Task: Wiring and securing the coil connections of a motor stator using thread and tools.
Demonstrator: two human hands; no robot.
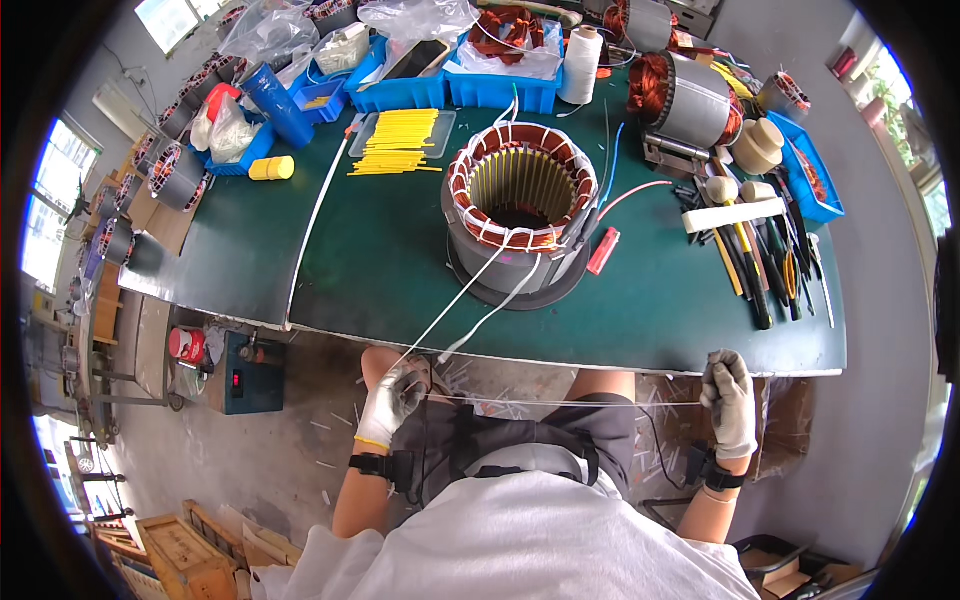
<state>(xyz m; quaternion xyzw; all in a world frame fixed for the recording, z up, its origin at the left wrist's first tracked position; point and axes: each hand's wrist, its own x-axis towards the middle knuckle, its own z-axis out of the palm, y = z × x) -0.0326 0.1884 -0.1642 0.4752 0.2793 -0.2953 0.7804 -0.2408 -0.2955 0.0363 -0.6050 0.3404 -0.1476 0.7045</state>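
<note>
The stator stands upright around mid-counter, a white cord running from its laced copper rim over the near edge. The gloved left hand grips that cord; the gloved right hand, clenched near the near-right corner, holds it straight between them. Yellow strips lie toward the far edge, tools toward the right edge.

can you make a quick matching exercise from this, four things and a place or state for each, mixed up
1. motor stator
2. white cord
3. yellow strips
4. white thread spool

A. upright beside a blue bin
B. stretched between the left hand and right hand
C. lying across a clear tray
D. wound with copper, laced in white

Pairs: 1-D, 2-B, 3-C, 4-A
</note>
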